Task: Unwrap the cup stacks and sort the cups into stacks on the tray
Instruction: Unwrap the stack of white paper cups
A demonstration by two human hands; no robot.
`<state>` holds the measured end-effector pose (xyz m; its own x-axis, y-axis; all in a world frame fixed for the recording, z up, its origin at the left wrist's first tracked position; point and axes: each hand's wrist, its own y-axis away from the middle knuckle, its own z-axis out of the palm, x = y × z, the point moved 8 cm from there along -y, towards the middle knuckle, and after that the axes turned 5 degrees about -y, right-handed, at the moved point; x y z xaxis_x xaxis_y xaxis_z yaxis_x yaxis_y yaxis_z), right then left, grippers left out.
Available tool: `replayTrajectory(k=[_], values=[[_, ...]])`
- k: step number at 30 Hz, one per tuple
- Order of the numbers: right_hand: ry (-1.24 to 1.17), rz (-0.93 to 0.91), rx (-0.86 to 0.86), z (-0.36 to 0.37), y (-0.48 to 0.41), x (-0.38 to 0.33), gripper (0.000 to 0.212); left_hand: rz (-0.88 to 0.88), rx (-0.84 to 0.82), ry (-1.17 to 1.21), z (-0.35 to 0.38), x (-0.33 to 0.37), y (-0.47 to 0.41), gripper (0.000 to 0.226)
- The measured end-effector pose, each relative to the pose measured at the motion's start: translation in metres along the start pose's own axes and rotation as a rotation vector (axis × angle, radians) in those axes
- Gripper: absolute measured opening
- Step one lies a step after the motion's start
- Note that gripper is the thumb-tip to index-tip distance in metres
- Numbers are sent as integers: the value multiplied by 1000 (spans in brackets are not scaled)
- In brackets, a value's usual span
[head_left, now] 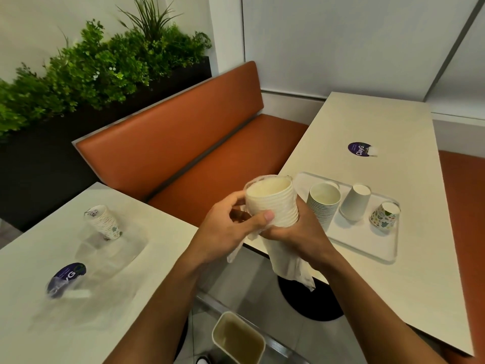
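Note:
A stack of white cups [273,203], mouth up, is held between the two tables. Thin plastic wrap [286,261] is pushed down below it and hangs loose. My left hand [231,227] grips the stack's side, thumb across the front. My right hand [296,229] grips the stack's lower part together with the wrap. On the clear tray [367,245] on the right table stand a stack of white cups [324,204], an upside-down white cup [354,202] and an upside-down patterned cup [385,214]. A wrapped stack of patterned cups [105,222] lies tilted on the left table.
Loose clear wrap [86,282] lies on the left table over a round purple sticker [68,276]. The right table has another sticker [360,150]. A small bin [237,340] stands on the floor between the tables. An orange bench [183,143] runs behind.

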<state>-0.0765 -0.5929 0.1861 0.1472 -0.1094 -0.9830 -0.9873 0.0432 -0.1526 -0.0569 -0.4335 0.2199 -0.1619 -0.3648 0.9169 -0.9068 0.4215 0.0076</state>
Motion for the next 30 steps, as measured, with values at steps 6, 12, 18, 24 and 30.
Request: replayTrajectory(k=[6,12,18,24,30], values=[[-13,-19,-75,0,0,-4,82,-83,34,313,-9,-6,-3,52],[-33,-31,-79,3,0,-9,86,-158,156,414,-9,-16,-12,27],[2,2,-75,1,-1,-2,85,-135,188,-14,-5,-20,-19,21],[-33,29,0,-2,2,5,95,-156,97,-113,8,-31,-14,19],[-110,73,45,8,2,6,106,-145,61,-68,7,-33,-9,16]])
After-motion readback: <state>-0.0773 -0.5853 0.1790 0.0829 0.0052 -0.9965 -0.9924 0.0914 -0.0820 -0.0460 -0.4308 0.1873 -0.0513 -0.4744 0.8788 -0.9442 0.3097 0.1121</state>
